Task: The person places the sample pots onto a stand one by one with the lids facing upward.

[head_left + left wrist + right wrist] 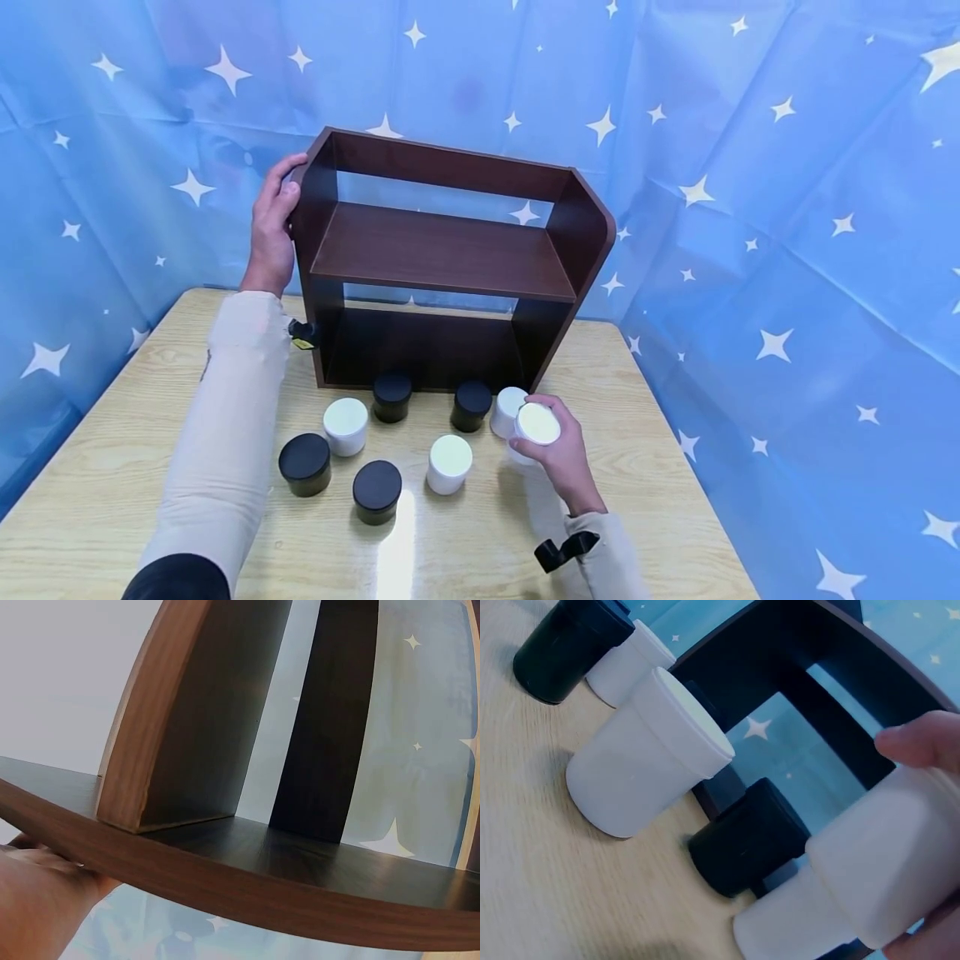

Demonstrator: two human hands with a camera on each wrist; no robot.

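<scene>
I should hold the white jar (pixel 538 425) level, pinched in my right hand (pixel 567 460), my left hand (pixel 272 227), grip unclear, steadying the shelf (pixel 446 250).

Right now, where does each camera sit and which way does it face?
Head: on the head, facing forward and down at shelf and jars; left hand, right hand and sleeved forearms show.
Left wrist: on that wrist, facing the shelf close up; part of its hand lower left.
Right wrist: on that wrist, facing jars and shelf; part of its hand at right.
Head and right wrist share the held white jar.
</scene>
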